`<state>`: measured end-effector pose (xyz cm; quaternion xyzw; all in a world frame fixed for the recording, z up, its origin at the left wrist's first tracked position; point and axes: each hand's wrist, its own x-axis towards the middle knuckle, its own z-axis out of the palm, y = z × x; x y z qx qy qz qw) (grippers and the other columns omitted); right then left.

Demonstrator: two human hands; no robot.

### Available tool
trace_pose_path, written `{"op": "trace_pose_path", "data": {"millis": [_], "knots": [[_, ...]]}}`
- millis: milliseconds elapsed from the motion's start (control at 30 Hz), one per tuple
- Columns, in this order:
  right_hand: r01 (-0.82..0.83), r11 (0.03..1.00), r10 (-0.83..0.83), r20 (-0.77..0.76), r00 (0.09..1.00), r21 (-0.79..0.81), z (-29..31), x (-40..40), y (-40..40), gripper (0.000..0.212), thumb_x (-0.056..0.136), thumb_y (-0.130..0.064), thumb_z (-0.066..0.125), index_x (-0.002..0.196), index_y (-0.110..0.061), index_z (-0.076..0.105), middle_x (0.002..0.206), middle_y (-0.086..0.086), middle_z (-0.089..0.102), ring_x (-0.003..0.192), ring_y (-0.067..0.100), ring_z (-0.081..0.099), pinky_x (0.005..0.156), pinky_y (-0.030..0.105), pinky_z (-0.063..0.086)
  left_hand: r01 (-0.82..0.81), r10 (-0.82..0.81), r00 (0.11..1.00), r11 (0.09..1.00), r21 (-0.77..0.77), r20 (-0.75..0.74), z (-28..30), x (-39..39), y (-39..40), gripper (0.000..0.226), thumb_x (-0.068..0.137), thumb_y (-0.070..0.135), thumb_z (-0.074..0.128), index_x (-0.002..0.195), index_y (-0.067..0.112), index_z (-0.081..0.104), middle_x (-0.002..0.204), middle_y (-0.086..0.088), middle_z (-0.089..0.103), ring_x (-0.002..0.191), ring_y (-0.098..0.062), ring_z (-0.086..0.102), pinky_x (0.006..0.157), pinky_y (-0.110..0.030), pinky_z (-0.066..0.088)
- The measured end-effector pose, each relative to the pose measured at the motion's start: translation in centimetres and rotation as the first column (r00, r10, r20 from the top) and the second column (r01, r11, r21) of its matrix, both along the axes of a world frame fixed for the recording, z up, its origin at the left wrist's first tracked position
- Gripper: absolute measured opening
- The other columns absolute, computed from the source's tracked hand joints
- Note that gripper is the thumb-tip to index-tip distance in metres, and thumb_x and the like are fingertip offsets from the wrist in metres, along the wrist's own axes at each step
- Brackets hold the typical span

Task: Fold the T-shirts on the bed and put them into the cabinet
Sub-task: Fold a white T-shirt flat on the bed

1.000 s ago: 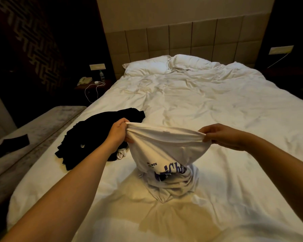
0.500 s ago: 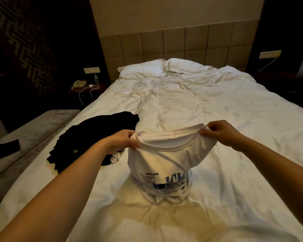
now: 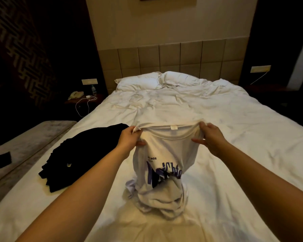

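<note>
White T-shirt (image 3: 166,154) hangs w/ its long axis roughly vertical, collar end up at my hands and the hem end bunched in a heap on the bed (image 3: 234,137) near the foot, approx. centre. My left hand (image 3: 129,138) pinches the top edge at the left shoulder, fingers curled round the fabric, and my right hand (image 3: 210,138) grips the right shoulder, thumb stretched across the front. It's white w/ blue lettering, small neck tag showing; black T-shirt (image 3: 80,154) lies crumpled just left.

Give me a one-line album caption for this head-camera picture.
Both hands, left and right, hold a white cotton T-shirt with purple lettering up by its shoulders over a white-sheeted bed, beside a crumpled black garment.
</note>
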<state>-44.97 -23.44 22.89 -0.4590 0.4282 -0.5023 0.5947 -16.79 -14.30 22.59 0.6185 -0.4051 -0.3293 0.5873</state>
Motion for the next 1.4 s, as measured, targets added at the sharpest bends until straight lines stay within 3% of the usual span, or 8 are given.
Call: {"op": "trace_pose_path", "data": {"millis": [267, 500, 733, 933, 1067, 1167, 1267, 1400], "knots": [[0.169, 0.795, -0.307, -0.146, 0.941, -0.583, 8.4, -0.4, 1.6, 0.029, 0.101, -0.040, 0.050, 0.103, -0.011, 0.054, 0.095, 0.002, 0.058, 0.088, 0.014, 0.059, 0.071, 0.026, 0.061, -0.088, 0.131, 0.975, 0.969, -0.231, 0.178, 8.3, -1.5, -1.0, 0.019, 0.098, 0.020, 0.064, 0.085, 0.006, 0.067, 0.078, -0.006, 0.061, 0.074, -0.019, 0.062, 0.061, -0.027, 0.058], [0.264, 0.591, -0.473, -0.062, 0.879, -0.762, 12.1, -1.8, 4.5, 0.019, 0.102, -0.039, 0.048, 0.103, -0.021, 0.051, 0.089, -0.012, 0.057, 0.083, 0.009, 0.060, 0.073, 0.025, 0.056, -0.125, 0.215, 0.945, 0.934, -0.334, 0.245, 12.5, -2.6, 1.5, 0.023, 0.097, 0.026, 0.064, 0.079, 0.013, 0.068, 0.070, -0.002, 0.062, 0.063, -0.018, 0.057, 0.060, -0.033, 0.049], [0.304, 0.414, -0.582, 0.006, 0.813, -0.858, 11.8, -2.9, 7.2, 0.020, 0.101, -0.030, 0.055, 0.102, -0.010, 0.057, 0.091, -0.002, 0.058, 0.075, -0.004, 0.055, 0.068, 0.002, 0.044, -0.096, 0.284, 0.854, 0.909, -0.406, 0.435, 13.2, -3.2, 4.5, 0.025, 0.097, 0.032, 0.062, 0.084, 0.011, 0.067, 0.078, 0.001, 0.064, 0.071, -0.011, 0.055, 0.059, -0.025, 0.039], [0.193, 0.524, -0.570, -0.174, 0.803, -0.829, 6.1, -3.5, 7.8, 0.021, 0.099, -0.031, 0.058, 0.095, -0.011, 0.058, 0.085, 0.001, 0.060, 0.070, 0.000, 0.052, 0.064, 0.011, 0.040, -0.059, 0.193, 0.795, 0.968, -0.243, 0.575, 7.8, -1.1, 5.6, 0.037, 0.092, 0.035, 0.071, 0.069, 0.011, 0.054, 0.065, -0.001, 0.054, 0.060, -0.013, 0.047, 0.053, -0.030, 0.031], [0.109, 0.674, -0.514, -0.358, 0.780, -0.730, 0.7, -3.5, 7.3, 0.025, 0.099, -0.034, 0.058, 0.086, -0.013, 0.055, 0.077, 0.004, 0.060, 0.068, 0.021, 0.056, 0.057, 0.025, 0.039, 0.001, 0.022, 0.848, 0.999, -0.043, 0.530, 2.0, 0.5, 5.6, 0.049, 0.088, 0.038, 0.075, 0.079, -0.007, 0.057, 0.070, -0.022, 0.053, 0.062, -0.018, 0.047, 0.057, -0.032, 0.033], [0.134, 0.828, -0.398, -0.404, 0.823, -0.544, -2.7, -3.2, 6.9, 0.032, 0.100, -0.041, 0.055, 0.080, -0.015, 0.054, 0.073, 0.004, 0.059, 0.066, 0.027, 0.061, 0.052, 0.033, 0.046, 0.061, -0.097, 0.865, 0.994, 0.088, 0.493, -1.7, 1.2, 5.4, 0.043, 0.089, 0.032, 0.075, 0.078, -0.005, 0.057, 0.068, -0.015, 0.049, 0.063, -0.018, 0.053, 0.051, -0.033, 0.051], [0.151, 0.929, -0.282, -0.383, 0.880, -0.338, -5.7, -2.4, 5.6, 0.034, 0.100, -0.039, 0.054, 0.087, -0.007, 0.055, 0.083, 0.010, 0.056, 0.076, 0.028, 0.061, 0.044, 0.026, 0.052, 0.090, -0.149, 0.883, 0.984, 0.152, 0.445, -4.8, 1.9, 4.6, 0.040, 0.090, 0.032, 0.074, 0.066, 0.009, 0.051, 0.061, -0.003, 0.043, 0.054, -0.005, 0.051, 0.050, -0.030, 0.055], [0.098, 0.982, -0.158, -0.410, 0.898, -0.162, -9.8, -1.2, 2.4, 0.036, 0.100, -0.038, 0.055, 0.093, -0.003, 0.057, 0.089, 0.012, 0.058, 0.078, 0.028, 0.063, 0.059, 0.039, 0.061, 0.061, -0.116, 0.927, 0.985, 0.160, 0.358, -8.6, 2.6, 2.1, 0.038, 0.095, 0.033, 0.067, 0.075, 0.004, 0.053, 0.065, -0.005, 0.042, 0.057, -0.010, 0.055, 0.056, -0.039, 0.060]]}}
